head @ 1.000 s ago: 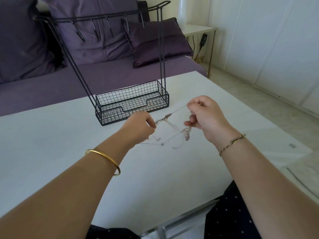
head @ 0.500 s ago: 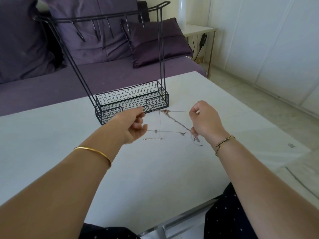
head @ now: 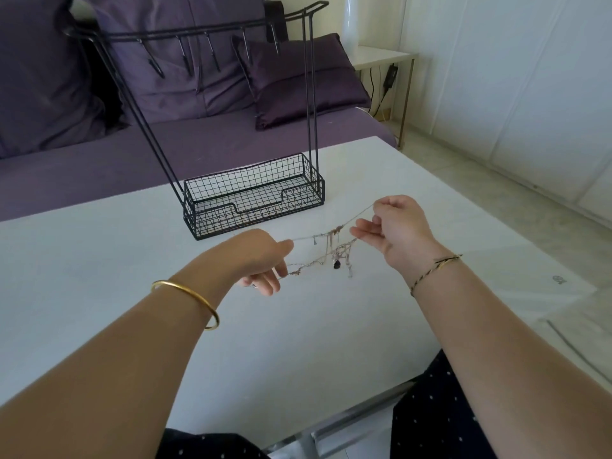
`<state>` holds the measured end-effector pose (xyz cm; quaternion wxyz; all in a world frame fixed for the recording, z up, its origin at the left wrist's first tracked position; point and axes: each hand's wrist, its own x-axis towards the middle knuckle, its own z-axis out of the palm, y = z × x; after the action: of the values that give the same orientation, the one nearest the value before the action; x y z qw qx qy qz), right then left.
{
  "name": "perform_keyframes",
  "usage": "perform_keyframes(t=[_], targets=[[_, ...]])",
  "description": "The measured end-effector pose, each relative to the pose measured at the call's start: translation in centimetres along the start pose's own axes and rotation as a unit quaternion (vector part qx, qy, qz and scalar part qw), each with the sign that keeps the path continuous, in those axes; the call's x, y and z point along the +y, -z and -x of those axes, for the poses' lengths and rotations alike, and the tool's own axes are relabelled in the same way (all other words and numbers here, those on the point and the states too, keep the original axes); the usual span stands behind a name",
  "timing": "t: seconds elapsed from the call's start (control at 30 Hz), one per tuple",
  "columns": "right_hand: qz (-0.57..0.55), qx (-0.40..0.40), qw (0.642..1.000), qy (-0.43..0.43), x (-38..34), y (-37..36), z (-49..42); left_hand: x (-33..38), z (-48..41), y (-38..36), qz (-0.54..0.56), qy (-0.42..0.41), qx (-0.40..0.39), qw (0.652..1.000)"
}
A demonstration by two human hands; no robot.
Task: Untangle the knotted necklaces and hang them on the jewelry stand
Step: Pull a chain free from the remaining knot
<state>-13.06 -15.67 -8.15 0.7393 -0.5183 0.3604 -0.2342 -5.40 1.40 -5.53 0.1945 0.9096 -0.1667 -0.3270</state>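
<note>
Over the table (head: pixel 99 276), fingers (head: pixel 364 230) of left hand (head: pixel 261 256) and right hand (head: pixel 400 230) pinch necklaces (head: pixel 337 230), now sagging.

Left hand (head: pixel 265 260) and right hand (head: pixel 395 228) pinching tangled necklaces (head: pixel 331 251) above white table (head: pixel 99 260), wire stand (head: pixel 253 202) behind

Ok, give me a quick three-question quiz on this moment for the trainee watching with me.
1. True or false: a necklace already hangs on the jewelry stand.
2. Where are the knotted necklaces? A) in the wire basket; B) stretched between the left hand and the right hand, above the table; C) on the sofa.
3. Which wrist wears the gold bangle?
Key: 1 false, nothing hangs on it yet; 2 B; 3 the left.
</note>
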Motion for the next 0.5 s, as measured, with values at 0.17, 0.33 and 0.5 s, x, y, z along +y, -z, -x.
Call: perform_keyframes(t=[0.17,0.33,0.5], targets=[[0.031,-0.005,0.999,-0.023,0.2,-0.2,0.2,-0.5,-0.2,0.0,-0.109,-0.030,0.003,0.994],[0.189,-0.038,0.980,-0.047,1.2,-0.6,0.0,-1.7,-1.1,-0.2,-0.116,0.015,0.002,0.993],[0.217,-0.082,0.967,-0.102,2.2,-1.1,-0.2,-3.2,-2.1,-0.6,-0.018,0.045,0.025,0.998]])
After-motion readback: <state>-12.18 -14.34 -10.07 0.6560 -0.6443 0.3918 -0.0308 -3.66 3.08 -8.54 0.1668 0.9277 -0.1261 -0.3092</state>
